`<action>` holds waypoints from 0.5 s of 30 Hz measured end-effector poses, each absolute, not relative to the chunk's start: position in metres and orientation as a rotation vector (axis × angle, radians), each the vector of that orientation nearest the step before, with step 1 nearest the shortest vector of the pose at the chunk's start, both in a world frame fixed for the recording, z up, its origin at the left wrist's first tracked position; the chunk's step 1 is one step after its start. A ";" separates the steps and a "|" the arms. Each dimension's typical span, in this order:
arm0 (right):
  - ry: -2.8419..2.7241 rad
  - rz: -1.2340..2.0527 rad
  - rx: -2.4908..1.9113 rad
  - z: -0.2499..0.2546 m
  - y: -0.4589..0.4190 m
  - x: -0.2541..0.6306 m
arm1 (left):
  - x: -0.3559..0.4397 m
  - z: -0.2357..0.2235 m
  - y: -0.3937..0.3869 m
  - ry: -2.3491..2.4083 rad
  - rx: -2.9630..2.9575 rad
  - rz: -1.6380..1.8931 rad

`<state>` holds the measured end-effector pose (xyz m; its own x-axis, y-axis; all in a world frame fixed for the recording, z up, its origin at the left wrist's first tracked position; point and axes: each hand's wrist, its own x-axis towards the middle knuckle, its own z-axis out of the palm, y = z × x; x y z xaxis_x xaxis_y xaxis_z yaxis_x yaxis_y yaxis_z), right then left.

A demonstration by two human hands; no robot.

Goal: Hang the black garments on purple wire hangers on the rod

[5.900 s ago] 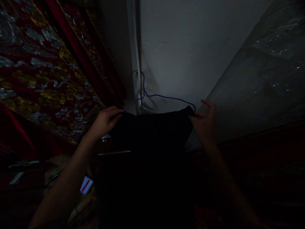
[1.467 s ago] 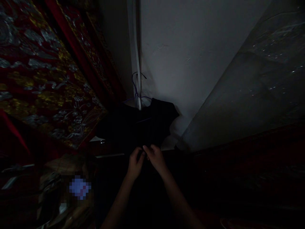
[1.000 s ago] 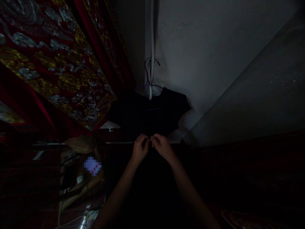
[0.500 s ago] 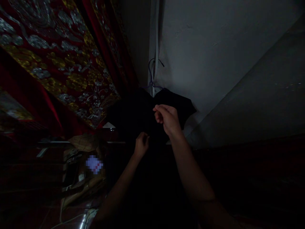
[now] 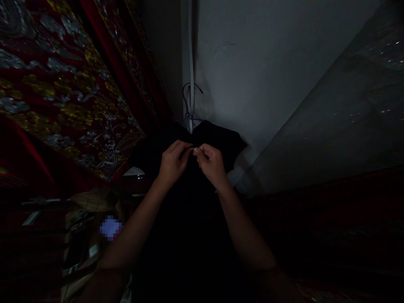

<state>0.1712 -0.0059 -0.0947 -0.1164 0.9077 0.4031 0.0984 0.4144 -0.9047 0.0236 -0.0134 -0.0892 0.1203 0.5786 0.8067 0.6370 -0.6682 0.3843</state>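
Dark garment on one hanger, two hands at its front

Head view: dim light. One dark garment hangs against the pale wall, on one purplish hanger, its hook up beside a pale vertical strip. Left hand and right hand, one pair, both at the garment's upper front, just below the neck opening. Fingers of each drawn into a pinch on the cloth, tips close together; too dark to tell what small part lies between. To the left, red cloth with raised gold and silver floral work. Lower left, one pixelated bluish patch; any lettering there unreadable. Right side, one greyish sheet with scattered glints.
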 end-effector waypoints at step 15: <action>-1.487 1.097 -1.168 -0.175 0.002 0.165 | -0.030 -0.065 -0.040 -1.322 -1.255 -2.650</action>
